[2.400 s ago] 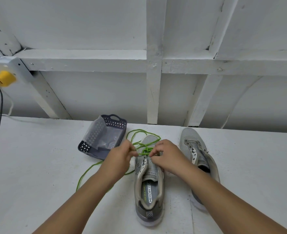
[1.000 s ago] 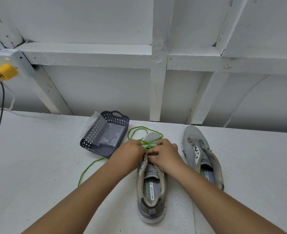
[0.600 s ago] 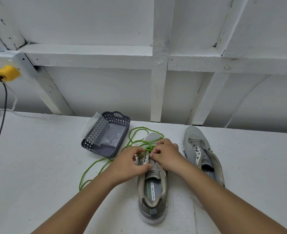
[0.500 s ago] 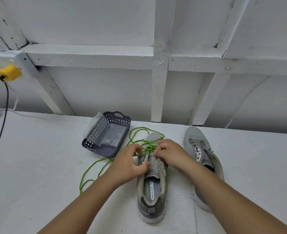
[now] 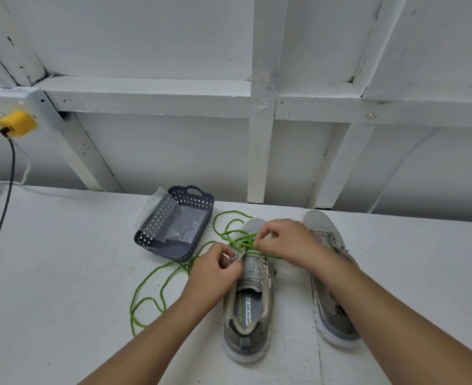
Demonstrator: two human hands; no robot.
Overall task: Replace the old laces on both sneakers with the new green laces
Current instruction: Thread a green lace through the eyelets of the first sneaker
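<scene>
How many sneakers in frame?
2. One sneaker sits at centre, with the left hand and right hand working the green lace at its eyelets. The other sneaker lies to its right, partly behind the right forearm.

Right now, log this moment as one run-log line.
step: lacing left sneaker | left hand: pinches eyelet flap | right hand: pinches green lace | right sneaker: unlaced | basket: beside
</scene>
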